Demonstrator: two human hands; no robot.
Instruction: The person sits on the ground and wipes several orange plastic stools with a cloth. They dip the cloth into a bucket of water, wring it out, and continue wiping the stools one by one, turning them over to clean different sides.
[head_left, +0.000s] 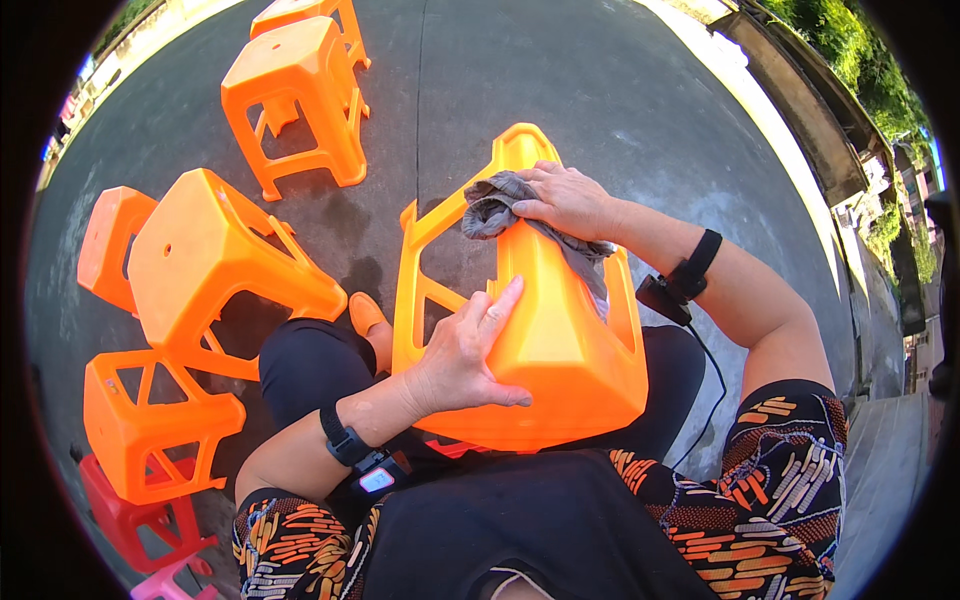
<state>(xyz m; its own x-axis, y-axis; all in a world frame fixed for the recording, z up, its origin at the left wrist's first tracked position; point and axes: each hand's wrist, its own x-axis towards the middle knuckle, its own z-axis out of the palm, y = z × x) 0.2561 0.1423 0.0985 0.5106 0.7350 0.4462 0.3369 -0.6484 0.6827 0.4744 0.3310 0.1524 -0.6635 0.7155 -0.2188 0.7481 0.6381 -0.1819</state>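
An orange plastic stool (555, 337) lies tipped across my lap, its seat end towards my body and its legs pointing away. My left hand (469, 352) rests on the stool near the seat end, fingers spread, gripping nothing. Farther up, my right hand (566, 199) presses a crumpled grey cloth (491, 206) against a leg of the stool. Part of the cloth hangs down between the leg and the side frame on the right. The fingertips of my right hand curl over the leg's far edge and are partly hidden.
Several orange plastic stools (184, 255) stand or lie at the left, one close beside my knee. Others stand farther off at the upper left (281, 56). A red stool (131, 517) and a pink one (169, 583) are at the lower left. Damp patches mark the dark concrete ground (345, 217).
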